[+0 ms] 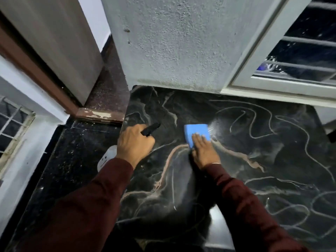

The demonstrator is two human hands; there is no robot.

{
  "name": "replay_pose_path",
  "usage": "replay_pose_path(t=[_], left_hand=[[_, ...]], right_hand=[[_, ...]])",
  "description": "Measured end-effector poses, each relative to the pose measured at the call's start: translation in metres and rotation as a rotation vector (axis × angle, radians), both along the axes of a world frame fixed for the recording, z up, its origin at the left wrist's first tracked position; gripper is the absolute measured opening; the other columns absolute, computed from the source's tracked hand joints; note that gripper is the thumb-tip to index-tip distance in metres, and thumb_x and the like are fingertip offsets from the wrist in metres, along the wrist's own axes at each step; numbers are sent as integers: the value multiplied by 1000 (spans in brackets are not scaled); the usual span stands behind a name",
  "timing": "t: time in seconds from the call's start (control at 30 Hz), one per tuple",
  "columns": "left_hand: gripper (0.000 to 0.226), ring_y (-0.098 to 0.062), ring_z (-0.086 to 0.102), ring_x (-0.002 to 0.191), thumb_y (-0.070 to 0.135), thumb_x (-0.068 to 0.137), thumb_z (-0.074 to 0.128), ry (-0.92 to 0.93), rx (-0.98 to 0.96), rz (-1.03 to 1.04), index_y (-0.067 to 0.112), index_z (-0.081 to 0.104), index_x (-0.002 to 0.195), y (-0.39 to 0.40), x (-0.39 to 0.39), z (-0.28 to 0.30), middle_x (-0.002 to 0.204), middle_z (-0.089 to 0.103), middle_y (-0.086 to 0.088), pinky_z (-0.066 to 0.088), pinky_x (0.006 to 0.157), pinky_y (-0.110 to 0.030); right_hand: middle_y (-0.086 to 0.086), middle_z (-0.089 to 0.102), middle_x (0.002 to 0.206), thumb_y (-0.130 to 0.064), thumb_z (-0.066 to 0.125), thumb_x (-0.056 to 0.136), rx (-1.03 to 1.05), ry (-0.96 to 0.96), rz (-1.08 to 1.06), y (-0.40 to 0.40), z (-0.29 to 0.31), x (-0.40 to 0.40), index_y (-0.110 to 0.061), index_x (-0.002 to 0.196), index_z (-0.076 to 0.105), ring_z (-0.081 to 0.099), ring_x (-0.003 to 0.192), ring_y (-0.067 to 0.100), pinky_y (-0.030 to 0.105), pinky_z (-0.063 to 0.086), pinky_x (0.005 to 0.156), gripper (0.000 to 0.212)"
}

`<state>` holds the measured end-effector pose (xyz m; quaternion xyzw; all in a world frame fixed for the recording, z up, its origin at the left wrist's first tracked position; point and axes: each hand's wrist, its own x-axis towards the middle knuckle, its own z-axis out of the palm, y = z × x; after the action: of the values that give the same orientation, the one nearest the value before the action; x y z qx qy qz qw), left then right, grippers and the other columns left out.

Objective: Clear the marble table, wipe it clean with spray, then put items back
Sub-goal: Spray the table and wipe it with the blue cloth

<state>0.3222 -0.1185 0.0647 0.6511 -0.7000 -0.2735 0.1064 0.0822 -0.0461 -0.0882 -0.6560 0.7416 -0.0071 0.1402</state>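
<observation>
Pressing flat on blue cloth (197, 132), right hand (204, 151); left hand (135, 144) grips, seemingly, spray bottle (150, 129).

Cloth (197, 132) on table (254, 142), right of bottle (107, 157)

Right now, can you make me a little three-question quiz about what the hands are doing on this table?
1. True or false: the right hand presses flat on a blue sponge.
2. What does the left hand hold?
A. a cup
B. a spray bottle with a black nozzle
C. a broom
3. Fill in: the black nozzle points toward the ____ on the dark marble table.

Key
1. True. The fingers lie straight on the sponge.
2. B. The left hand's grip is round the spray bottle, whose white body shows below the wrist.
3. Sponge. A pale mist shows just right of it.
</observation>
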Motion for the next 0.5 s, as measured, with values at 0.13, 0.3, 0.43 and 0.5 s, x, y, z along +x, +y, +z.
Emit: replay_pose_path(t=[0.13,0.3,0.43,0.5], left_hand=[[7,-34,53,75,20,83,60,-29,36,-117,21,62,76,0,-48,-4,70,54,-2,37,65,-33],[17,-38,63,97,27,83,60,-134,71,-108,13,66,90,1,-113,-13,98,69,-14,43,73,-36],[3,-39,61,98,15,80,59,-71,92,-51,16,60,83,-4,-158,-16,96,68,-15,44,77,-37],[9,-39,60,100,17,82,60,-62,97,-24,12,63,88,-9,-177,-19,101,67,-16,42,77,-37]], right_hand=[[39,49,128,-22,29,88,-1,-24,-312,29,21,-112,23,124,46,47,118,55,61,36,102,59],[30,21,151,-12,36,99,36,11,-373,16,30,-168,15,142,20,15,142,41,43,4,118,53],[23,12,156,-15,35,101,118,6,-313,-6,43,-195,10,146,11,10,144,37,39,4,116,57],[20,10,157,-18,35,101,163,-9,-344,-15,43,-205,6,148,10,10,144,38,39,9,115,58]])
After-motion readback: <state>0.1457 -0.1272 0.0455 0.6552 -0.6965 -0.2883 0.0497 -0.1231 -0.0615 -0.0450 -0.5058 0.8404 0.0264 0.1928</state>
